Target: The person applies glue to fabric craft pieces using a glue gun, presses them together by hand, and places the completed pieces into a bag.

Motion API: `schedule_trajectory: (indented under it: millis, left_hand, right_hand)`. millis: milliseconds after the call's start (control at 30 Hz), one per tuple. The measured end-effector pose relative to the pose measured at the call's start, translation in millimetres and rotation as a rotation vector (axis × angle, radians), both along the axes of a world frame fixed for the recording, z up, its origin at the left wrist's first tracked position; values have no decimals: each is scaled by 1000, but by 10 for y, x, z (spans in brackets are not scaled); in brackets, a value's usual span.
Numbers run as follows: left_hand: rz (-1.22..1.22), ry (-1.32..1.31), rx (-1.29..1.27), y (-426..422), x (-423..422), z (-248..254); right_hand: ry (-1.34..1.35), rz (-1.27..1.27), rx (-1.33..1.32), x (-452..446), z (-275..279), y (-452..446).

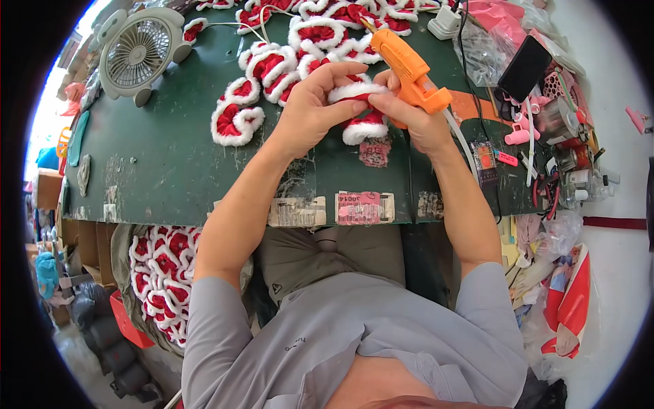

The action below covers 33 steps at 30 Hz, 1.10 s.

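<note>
My left hand point(315, 102) pinches a red fabric piece with white fluffy trim point(364, 127), which resembles a scrunchie. My right hand point(419, 123) has its thumb and finger closed on the right side of the same piece. An orange hot glue gun point(403, 60) is held in my right hand too, its nozzle pointing up and away to the left; the fingers around its handle are mostly hidden. Just beyond my hands lies a pile of similar red-and-white pieces point(317, 32), and one curled piece point(236, 123) rests left of my left hand.
A grey fan point(139, 51) stands at the table's back left. At right lie a black phone point(525, 68), cables, plastic bags point(485, 51) and pliers point(547, 194). A sack point(163, 273) of red-and-white pieces sits below the green table point(163, 180) at left.
</note>
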<state>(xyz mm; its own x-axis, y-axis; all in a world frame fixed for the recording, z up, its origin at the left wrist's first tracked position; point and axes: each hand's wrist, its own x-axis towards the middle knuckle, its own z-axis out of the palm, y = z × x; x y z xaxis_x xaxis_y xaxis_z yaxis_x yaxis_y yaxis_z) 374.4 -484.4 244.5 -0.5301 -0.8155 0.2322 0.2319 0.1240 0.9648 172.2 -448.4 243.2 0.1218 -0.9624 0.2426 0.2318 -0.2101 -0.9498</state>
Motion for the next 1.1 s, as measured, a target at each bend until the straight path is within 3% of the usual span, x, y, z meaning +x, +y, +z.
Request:
schedule_trajectory:
  millis: [367, 433, 500, 833, 900, 967, 1100]
  left_hand:
    - [34, 27, -32, 52, -19, 32]
    - [45, 68, 62, 65, -24, -15]
    - [112, 10, -61, 43, 3, -37]
    - [145, 61, 28, 91, 22, 29]
    - [239, -77, -124, 97, 11, -24]
    - [309, 12, -334, -11, -90, -288]
    - [205, -22, -78, 181, -3, -7]
  right_hand:
    - [29, 2, 29, -15, -84, -40]
    - [-19, 1, -1, 31, -108, -11]
    - [-5, -6, 14, 59, -56, -2]
    - [53, -59, 28, 31, -107, -34]
    - [59, -69, -28, -24, -206, -65]
    - [28, -44, 15, -100, -322, -107]
    - [-32, 46, 36, -64, -281, -91]
